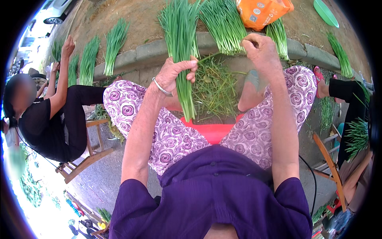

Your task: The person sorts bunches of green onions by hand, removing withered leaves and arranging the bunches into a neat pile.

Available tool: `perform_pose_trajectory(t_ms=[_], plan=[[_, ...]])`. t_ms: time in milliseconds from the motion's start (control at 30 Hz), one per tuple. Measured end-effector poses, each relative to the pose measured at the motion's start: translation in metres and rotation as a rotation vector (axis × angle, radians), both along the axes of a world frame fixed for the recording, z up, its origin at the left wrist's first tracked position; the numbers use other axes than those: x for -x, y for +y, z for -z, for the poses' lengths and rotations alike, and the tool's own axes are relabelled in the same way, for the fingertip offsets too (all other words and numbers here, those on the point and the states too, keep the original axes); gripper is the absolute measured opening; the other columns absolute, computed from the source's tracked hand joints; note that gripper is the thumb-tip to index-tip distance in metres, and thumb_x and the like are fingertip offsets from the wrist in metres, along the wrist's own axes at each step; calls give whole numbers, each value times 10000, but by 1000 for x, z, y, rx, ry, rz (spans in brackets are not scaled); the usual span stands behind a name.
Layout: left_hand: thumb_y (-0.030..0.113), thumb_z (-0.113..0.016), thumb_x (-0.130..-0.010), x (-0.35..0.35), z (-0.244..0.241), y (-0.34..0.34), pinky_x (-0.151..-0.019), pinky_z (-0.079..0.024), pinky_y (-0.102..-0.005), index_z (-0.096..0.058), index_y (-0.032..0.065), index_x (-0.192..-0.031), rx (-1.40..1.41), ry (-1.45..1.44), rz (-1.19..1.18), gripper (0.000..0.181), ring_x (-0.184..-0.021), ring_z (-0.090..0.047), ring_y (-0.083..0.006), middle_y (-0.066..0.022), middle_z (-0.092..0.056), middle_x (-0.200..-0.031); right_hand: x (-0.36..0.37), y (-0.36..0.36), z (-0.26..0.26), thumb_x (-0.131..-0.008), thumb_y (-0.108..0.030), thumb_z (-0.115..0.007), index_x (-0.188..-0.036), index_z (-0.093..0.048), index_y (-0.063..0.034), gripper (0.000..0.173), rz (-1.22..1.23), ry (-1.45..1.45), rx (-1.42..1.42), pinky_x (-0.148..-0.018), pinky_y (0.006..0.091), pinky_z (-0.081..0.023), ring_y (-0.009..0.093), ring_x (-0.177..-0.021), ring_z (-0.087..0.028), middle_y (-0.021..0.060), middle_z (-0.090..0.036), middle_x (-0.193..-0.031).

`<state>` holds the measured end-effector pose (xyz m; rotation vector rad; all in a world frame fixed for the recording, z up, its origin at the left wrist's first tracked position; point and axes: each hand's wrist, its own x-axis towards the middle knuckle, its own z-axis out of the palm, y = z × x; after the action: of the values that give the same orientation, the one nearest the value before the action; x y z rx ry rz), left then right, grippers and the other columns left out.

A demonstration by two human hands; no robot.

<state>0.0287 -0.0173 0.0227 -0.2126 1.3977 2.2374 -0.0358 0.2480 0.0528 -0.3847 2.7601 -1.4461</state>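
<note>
My left hand [176, 73], with a bangle at the wrist, grips a bunch of long green garlic chives [182, 38]. Their pale cut ends point down towards my lap, and the leaves reach up past the curb. A single stray stalk [209, 56] sticks out sideways from near my left thumb. My right hand [261, 50] is raised to the right, thumb and fingers curled together, with nothing visible between them. It is beside the lower ends of a wide pile of chives [223, 30] lying across the curb. Below, a heap of loose trimmings [215, 86] covers the ground between my feet.
An orange bag [262, 13] rests on more chives [277, 38] along the stone curb [149, 53]. A green basin [326, 13] lies farther right. A red plastic stool [213, 131] is under me. People sit on wooden chairs [89, 161] at both sides, among other chive bunches [115, 46].
</note>
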Motion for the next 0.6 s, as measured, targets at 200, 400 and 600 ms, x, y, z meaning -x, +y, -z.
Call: perform_pose_trajectory(t_ms=[200, 400, 600], plan=[[144, -621, -881, 8, 1, -3, -655, -515, -331, -543, 47, -1043, -140, 18, -106, 204, -648, -560, -142, -64, -573, -840, -9, -10, -2, -840, -216, -576, -872, -640, 28, 254, -232, -226, -188, -585, 281, -438, 132, -639, -571, 84, -611, -695], [163, -604, -892, 10, 0, 4, -672, -530, -338, -567, 25, -1013, -135, 32, -94, 187, -702, -594, -165, -87, -617, -890, -18, -30, 5, -817, -221, -563, -960, -649, 33, 303, -201, -96, 111, -591, 305, -488, 168, -593, -617, 99, -655, -752], [186, -636, -876, 8, -2, 26, -638, -569, -330, -591, 21, -1030, -43, -22, -35, 230, -760, -668, -211, -122, -664, -898, -25, -50, -1, -845, -265, -593, -844, -640, 41, 309, -164, -252, 330, -505, 269, -439, 91, -530, -536, 43, -592, -616]])
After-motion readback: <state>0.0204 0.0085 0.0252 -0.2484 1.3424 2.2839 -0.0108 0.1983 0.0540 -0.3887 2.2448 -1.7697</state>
